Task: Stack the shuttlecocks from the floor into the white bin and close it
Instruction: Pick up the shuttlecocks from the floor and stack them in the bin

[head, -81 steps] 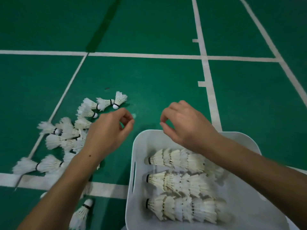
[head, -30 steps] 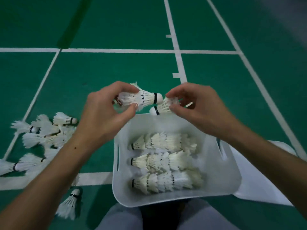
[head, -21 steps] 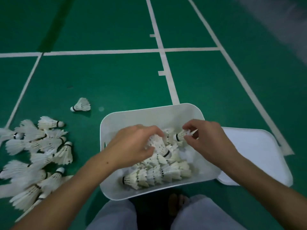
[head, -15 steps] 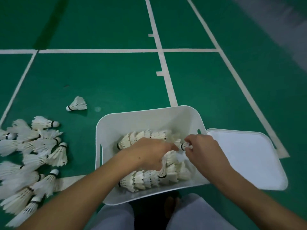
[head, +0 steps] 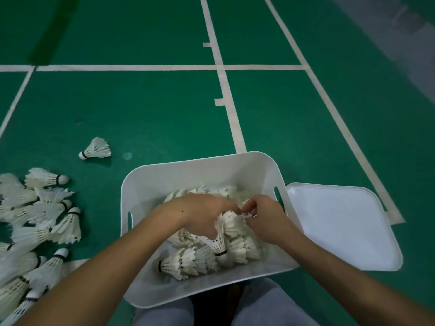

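Observation:
The white bin (head: 146, 184) sits on the green floor in front of my knees, with rows of nested white shuttlecocks (head: 188, 264) lying inside. Both hands are down inside the bin. My left hand (head: 200, 212) grips a shuttlecock (head: 221, 241) by its feathers, cork pointing down toward me. My right hand (head: 263, 217) pinches the feathers of another shuttlecock (head: 247, 215), mostly hidden by the fingers. The two hands meet over the middle row. The bin's white lid (head: 341, 227) lies flat on the floor to the right, touching the bin.
A heap of loose shuttlecocks (head: 37, 222) covers the floor left of the bin. One lone shuttlecock (head: 96, 149) lies farther out. White court lines (head: 226, 90) cross the green floor. My grey-trousered knees (head: 259, 304) are below the bin.
Both hands came down from above the bin's far rim, each carrying a shuttlecock, and now work among the rows inside. The view shifted left to right, showing the lid.

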Tool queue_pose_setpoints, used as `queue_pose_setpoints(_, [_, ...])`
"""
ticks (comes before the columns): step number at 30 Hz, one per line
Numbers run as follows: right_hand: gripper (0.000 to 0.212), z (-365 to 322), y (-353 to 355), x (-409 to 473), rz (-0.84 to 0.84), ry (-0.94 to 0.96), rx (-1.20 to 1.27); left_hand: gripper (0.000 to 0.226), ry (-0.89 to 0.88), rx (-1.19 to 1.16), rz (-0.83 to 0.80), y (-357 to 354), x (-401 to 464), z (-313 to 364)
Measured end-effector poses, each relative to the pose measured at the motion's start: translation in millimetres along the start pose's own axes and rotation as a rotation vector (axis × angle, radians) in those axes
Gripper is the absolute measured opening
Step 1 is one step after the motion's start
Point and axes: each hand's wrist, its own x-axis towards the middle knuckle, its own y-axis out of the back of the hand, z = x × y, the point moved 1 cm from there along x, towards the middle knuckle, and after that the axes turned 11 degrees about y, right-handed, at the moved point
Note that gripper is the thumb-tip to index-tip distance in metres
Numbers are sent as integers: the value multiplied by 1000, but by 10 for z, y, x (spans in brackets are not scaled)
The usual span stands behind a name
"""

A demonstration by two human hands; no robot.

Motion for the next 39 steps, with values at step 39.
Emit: queue_pose_setpoints(39, [8, -611, -337, 45, 46, 365, 171, 43, 201, -559, 731, 125, -857, -859])
